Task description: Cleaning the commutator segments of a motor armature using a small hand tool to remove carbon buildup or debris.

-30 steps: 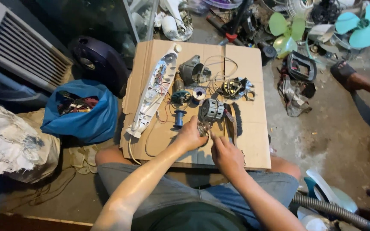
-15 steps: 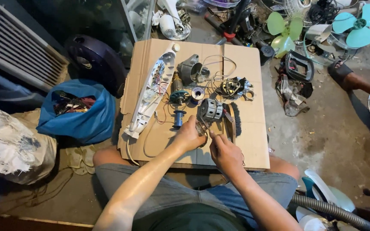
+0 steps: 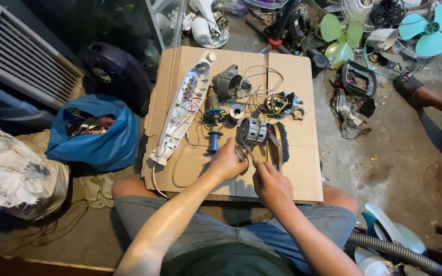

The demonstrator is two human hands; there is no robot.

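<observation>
A blue bag (image 3: pixel 95 138) is seen lying open on the floor left of the cardboard sheet (image 3: pixel 303 168), and a tangle of small dark and reddish bits is held inside it; what they are cannot be made out. On the cardboard, a grey motor stator (image 3: pixel 253 131) is set upright near the middle, with a white elongated appliance casing (image 3: pixel 182 110), a blue spool (image 3: pixel 214 139) and a grey motor housing (image 3: pixel 227 82) spread around it. The left hand (image 3: pixel 226 162) is curled just below the stator, its fingers closed around something small and metallic that is mostly hidden. The right hand (image 3: pixel 271 185) is pinched shut on a thin tool whose tip is pointed toward the stator; the tool's kind cannot be told. Both forearms are stretched forward over the lap. A second person's sandalled foot (image 3: pixel 410 87) is cut off at the right edge.
</observation>
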